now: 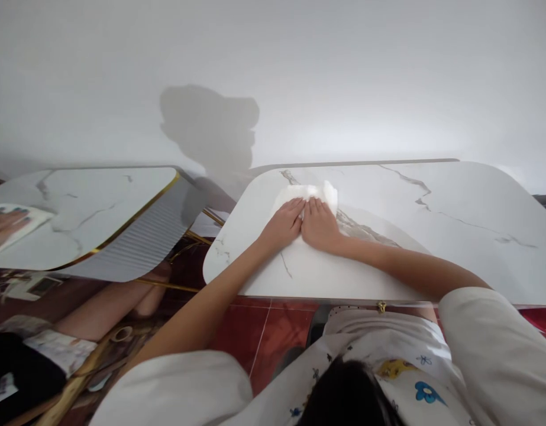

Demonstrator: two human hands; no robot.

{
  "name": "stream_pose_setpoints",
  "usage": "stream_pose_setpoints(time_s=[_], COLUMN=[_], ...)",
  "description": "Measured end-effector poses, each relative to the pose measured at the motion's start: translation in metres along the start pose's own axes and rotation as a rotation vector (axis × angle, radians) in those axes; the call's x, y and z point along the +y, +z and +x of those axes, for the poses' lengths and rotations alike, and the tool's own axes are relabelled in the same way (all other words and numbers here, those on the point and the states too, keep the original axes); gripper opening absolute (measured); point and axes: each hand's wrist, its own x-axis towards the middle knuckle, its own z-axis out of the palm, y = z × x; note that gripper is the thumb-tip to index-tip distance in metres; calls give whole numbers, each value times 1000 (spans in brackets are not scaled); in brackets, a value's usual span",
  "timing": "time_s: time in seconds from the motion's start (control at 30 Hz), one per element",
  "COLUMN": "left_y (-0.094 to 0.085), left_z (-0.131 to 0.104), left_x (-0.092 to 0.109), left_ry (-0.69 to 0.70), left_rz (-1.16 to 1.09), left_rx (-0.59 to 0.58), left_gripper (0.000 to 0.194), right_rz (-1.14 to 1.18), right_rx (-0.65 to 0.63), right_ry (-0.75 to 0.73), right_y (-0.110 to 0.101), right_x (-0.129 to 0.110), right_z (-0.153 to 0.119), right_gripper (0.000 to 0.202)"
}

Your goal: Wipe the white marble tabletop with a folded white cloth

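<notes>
A crumpled white cloth (330, 194), possibly paper towel, lies on the marble-patterned tabletop (454, 195) in front of me. My left hand (285, 222) presses on its near left part, the fingers close together and pointing forward. Right beside it, touching it, my right hand (319, 223) holds down the middle of the same cloth. Both hands are closed over the cloth, with their fingers bent slightly onto it. My palms hide the cloth's near part.
A second marble-patterned table (122, 207) with a gold edge stands to the left. Another person's hand (6, 228) rests on a white cloth (39, 218) there. A white wall (343, 77) rises behind both tables. Red tiles (259, 337) cover the floor.
</notes>
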Motion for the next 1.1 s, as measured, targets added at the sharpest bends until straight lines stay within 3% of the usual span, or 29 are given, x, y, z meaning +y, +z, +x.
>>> stream_pose_setpoints(time_s=[0.13,0.23,0.4,0.6,0.7,0.8,0.93,1.1], left_y=[-16,-24,-26,-15,-7,1,12,30], left_z=[-58,-82,-97,-103,-87,-56,-2,64], left_x=[10,14,30,77,94,95,76,35], left_ry=[-54,-111,-127,-176,-146,-112,-76,-16], left_rz=[51,84,54,68,76,54,16,40], left_rx=[-8,-21,-75,-20,-36,-69,-67,-17], left_gripper=[58,63,60,54,54,54,53,51], right_rz=[70,68,48,18,3,-28,-84,-121], right_rx=[-21,-29,-23,47,58,34,5,12], right_ry=[-80,-118,-186,-236,-213,-162,-94,-44], right_y=[-6,-11,-20,-31,-36,-37,-32,-16], right_x=[-36,-50,-53,-31,-10,12,39,74], right_z=[-29,-43,-64,-101,-108,-98,-64,-4], right_gripper=[55,54,54,54,53,52,53,52])
